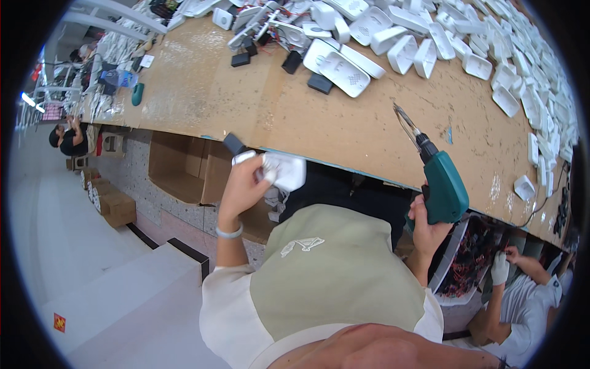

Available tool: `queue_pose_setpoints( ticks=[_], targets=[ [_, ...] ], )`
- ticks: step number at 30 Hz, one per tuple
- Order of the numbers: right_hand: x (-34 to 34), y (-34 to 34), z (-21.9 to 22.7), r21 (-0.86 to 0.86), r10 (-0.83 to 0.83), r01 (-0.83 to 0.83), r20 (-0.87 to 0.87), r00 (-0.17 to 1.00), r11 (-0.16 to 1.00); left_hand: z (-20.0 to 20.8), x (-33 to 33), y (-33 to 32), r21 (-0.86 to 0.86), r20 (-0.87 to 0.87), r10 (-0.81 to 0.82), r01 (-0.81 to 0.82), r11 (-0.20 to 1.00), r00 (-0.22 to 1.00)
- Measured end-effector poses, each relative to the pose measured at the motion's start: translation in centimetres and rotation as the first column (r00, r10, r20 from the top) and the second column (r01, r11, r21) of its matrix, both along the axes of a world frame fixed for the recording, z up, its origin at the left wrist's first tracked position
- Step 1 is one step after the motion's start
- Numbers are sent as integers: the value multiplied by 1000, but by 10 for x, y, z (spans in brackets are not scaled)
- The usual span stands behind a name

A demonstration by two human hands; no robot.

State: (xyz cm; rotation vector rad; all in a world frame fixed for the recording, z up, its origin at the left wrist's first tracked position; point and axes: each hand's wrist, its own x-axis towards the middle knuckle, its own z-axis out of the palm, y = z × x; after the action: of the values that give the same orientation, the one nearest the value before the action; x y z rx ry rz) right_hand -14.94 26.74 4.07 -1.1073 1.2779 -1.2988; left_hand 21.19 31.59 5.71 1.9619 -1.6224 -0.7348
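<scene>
My left hand (247, 184) is closed on a white plastic housing (289, 171), held just off the table's near edge. A small black block (233, 144) shows beside its fingers; whether it is joined to the housing I cannot tell. My right hand (425, 222) grips the handle of a green pistol-grip power tool (445, 184). Its black nose and thin, forked-looking metal tip point up and away over the table. Beyond the hands lie a white housing with a perforated patch (343, 74) and a loose black block (319, 83).
White housings (504, 98) heap across the back and right of the cardboard-covered table (233, 98). Another green tool (137, 94) lies far left. Beneath the edge is an open cardboard box (178, 175). A bin of wires (470, 255) and a gloved co-worker (522, 301) are at right.
</scene>
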Motion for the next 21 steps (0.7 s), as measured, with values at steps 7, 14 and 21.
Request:
queue_pose_setpoints(
  ticks=[7, 14, 21],
  targets=[
    [4, -15, -1, -53, 61, -62, -31, 998, 997, -250, 114, 133, 337, -213, 408, -325, 884, 888],
    [26, -20, 21, -1, 98, -98, -41, 994, 995, -470, 116, 224, 743, 310, -41, -216, 633, 950],
    [16, -11, 15, 10, -8, 9, -69, 998, 1000, -498, 70, 289, 617, 438, -444, 98, 781, 782]
  ],
)
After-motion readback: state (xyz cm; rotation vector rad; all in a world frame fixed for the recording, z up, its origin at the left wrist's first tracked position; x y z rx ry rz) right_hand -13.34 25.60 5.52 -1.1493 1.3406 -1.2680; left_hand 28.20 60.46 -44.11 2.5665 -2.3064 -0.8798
